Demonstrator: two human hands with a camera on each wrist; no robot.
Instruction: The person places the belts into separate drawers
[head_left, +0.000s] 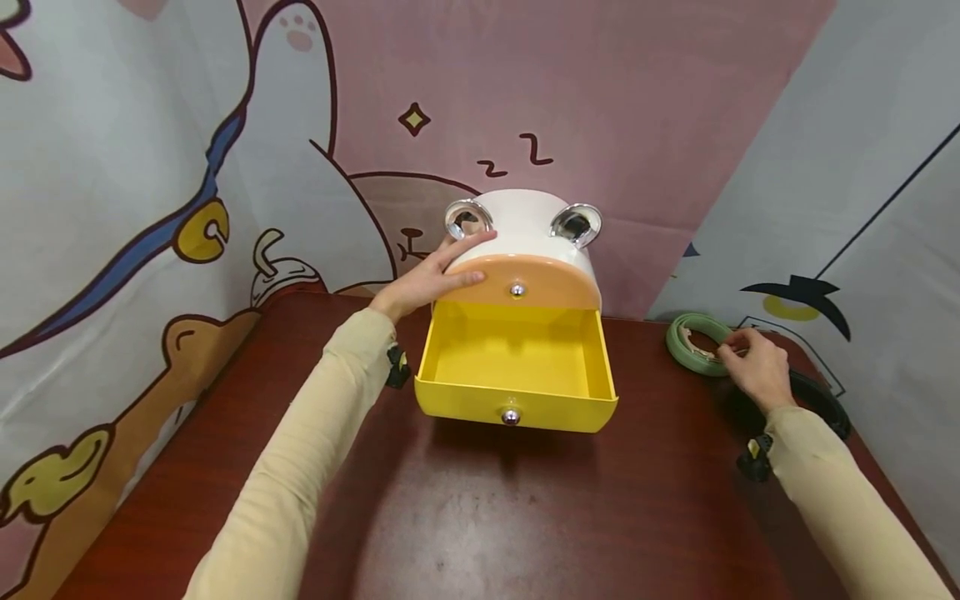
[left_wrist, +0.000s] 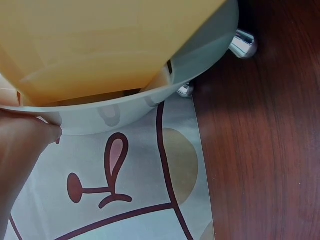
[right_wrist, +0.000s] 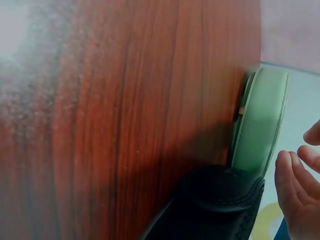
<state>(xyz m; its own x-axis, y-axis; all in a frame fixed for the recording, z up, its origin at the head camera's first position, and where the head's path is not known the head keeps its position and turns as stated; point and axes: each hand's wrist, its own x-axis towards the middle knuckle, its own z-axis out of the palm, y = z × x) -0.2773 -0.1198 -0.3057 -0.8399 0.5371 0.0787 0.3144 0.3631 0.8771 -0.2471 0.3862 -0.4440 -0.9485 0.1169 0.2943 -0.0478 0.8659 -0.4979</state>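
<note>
A white storage box [head_left: 517,218] with two silver ear-like knobs stands at the back of the table. Its orange upper drawer [head_left: 551,283] is closed; the yellow lower drawer [head_left: 517,360] is pulled out, bare inside. My left hand [head_left: 427,282] rests on the box's left side, one finger on the white top and another against the orange front. To the right lies a green coiled strap [head_left: 688,367], seen edge-on in the right wrist view [right_wrist: 260,120]. My right hand [head_left: 757,367] hovers at its right side, thumb and fingers apart, apparently holding nothing.
A black coiled strap with stitched edges [right_wrist: 215,200] lies beside the green one, partly behind my right wrist in the head view. Printed cloth [head_left: 637,100] hangs along the back and sides of the reddish-brown table [head_left: 480,525].
</note>
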